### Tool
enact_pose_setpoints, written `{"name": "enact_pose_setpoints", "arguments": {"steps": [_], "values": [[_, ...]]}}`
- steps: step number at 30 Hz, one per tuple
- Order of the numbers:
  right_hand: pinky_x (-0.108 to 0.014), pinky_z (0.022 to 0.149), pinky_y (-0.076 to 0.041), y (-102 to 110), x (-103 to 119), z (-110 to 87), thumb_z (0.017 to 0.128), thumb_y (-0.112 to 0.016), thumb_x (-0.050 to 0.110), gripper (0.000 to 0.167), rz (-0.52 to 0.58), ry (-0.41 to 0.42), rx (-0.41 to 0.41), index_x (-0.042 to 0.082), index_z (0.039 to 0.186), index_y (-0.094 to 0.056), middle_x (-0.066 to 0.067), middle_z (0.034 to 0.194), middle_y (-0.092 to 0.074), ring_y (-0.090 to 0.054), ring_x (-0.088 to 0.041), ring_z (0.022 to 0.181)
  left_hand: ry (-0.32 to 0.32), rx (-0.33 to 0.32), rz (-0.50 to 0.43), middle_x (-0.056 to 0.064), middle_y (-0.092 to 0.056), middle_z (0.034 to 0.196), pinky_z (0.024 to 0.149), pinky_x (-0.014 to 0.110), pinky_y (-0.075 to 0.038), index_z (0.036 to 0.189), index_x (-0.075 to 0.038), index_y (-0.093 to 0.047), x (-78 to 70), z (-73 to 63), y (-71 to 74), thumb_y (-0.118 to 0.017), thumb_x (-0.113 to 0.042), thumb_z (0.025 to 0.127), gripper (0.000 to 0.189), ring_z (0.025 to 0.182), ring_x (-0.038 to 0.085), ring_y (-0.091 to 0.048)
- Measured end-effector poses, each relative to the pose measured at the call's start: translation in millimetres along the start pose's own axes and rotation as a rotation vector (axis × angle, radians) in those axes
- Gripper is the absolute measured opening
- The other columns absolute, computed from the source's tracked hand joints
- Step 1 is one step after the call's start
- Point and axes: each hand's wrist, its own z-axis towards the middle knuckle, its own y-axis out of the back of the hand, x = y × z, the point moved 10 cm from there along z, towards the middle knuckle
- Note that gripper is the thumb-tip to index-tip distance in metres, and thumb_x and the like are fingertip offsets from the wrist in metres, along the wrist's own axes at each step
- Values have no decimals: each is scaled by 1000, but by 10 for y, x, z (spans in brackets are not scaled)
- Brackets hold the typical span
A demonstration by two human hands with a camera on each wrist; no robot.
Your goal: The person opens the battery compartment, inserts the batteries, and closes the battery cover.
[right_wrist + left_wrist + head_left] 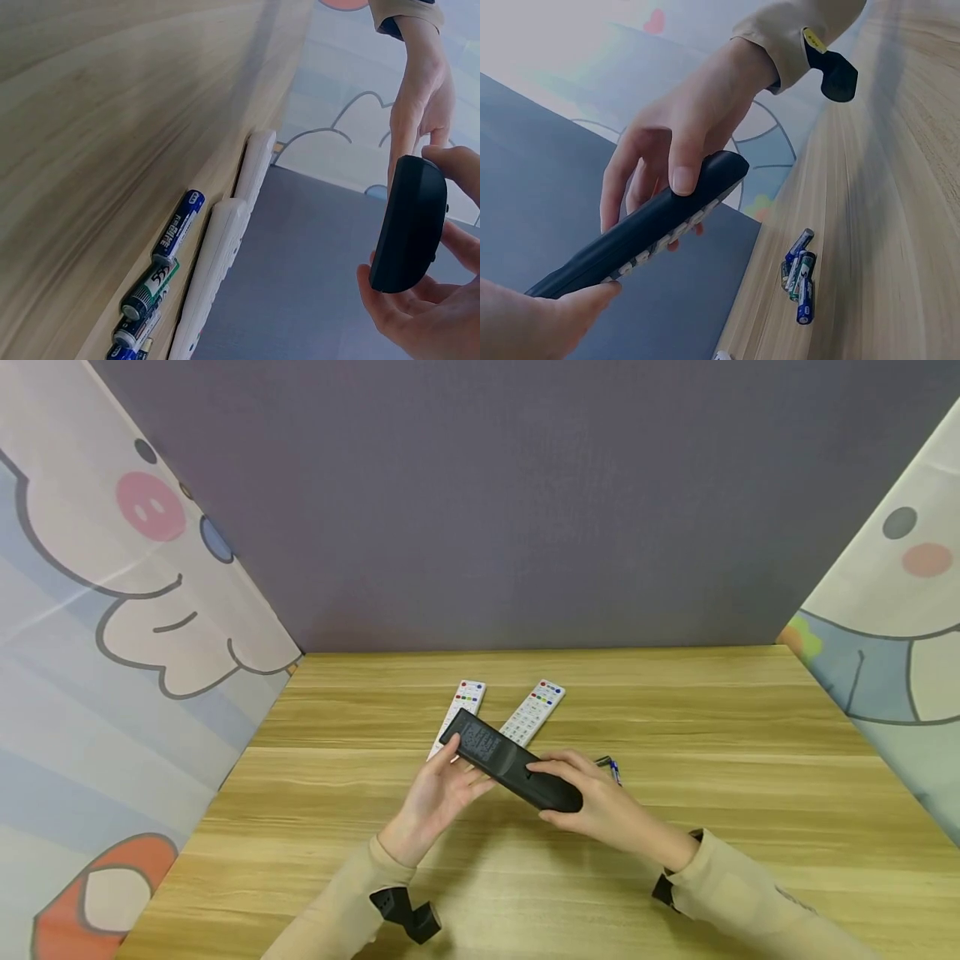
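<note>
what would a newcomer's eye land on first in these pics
Probably the black remote, held at a slant between the left hand and right hand above the wooden table, its back facing the head camera. Beyond it in that view lie two white remotes, with several batteries on the table to their right. Large cartoon figures at either side may also catch the eye.
</note>
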Motion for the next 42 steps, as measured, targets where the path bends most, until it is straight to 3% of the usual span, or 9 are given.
{"name": "enact_pose_setpoints", "arguments": {"steps": [5, 16, 24, 31, 38, 42], "values": [[-34, 72, -51, -16, -12, 14, 68, -76, 19, 55, 19, 0, -1, 15, 118, -54, -12, 117, -49, -51, -23, 102, 3, -13, 7, 9, -53, 111, 98, 42, -38, 126, -14, -28, 5, 12, 11, -19, -24, 99, 30, 101, 26, -55], [-32, 72, -52, -39, -25, 1, 68, -76, 21, 54, 23, -9, -7, 18, 117, -55, -7, 119, -49, -51, -24, 103, 14, -110, 42, 11, -48, 112, 99, 42, -37, 125, -13, -30, 23, 9, 94, -25, -24, 98, 30, 100, 27, -55], [-33, 70, -53, -38, -23, -21, 67, -77, 19, 50, 23, 8, -36, 15, 114, -59, -9, 117, -52, -54, -27, 101, 12, -123, 41, 9, -53, 106, 97, 41, -40, 119, -14, -34, 24, 5, 101, -27, -24, 98, 25, 97, 26, -56], [-26, 65, -54, -49, -20, -19, 66, -77, 18, 48, 20, 12, -28, 14, 111, -61, -11, 115, -53, -55, -27, 98, 28, -130, 24, 9, -54, 105, 95, 41, -41, 115, -14, -40, 49, 5, 132, -29, -24, 98, 23, 96, 26, -57], [-20, 62, -52, -43, -29, 3, 63, -77, 20, 48, 15, 1, -38, 16, 108, -61, -7, 111, -55, -57, -22, 94, 32, -126, 44, 9, -55, 106, 94, 41, -43, 114, -16, -44, 54, 17, 136, -30, -25, 98, 23, 95, 26, -58], [-22, 63, -53, -48, -25, 10, 63, -76, 21, 47, 15, 6, -43, 16, 107, -60, -5, 108, -55, -56, -20, 92, 30, -125, 53, 8, -56, 103, 91, 40, -45, 108, -17, -50, 54, 22, 137, -29, -25, 98, 25, 93, 26, -59]]}}
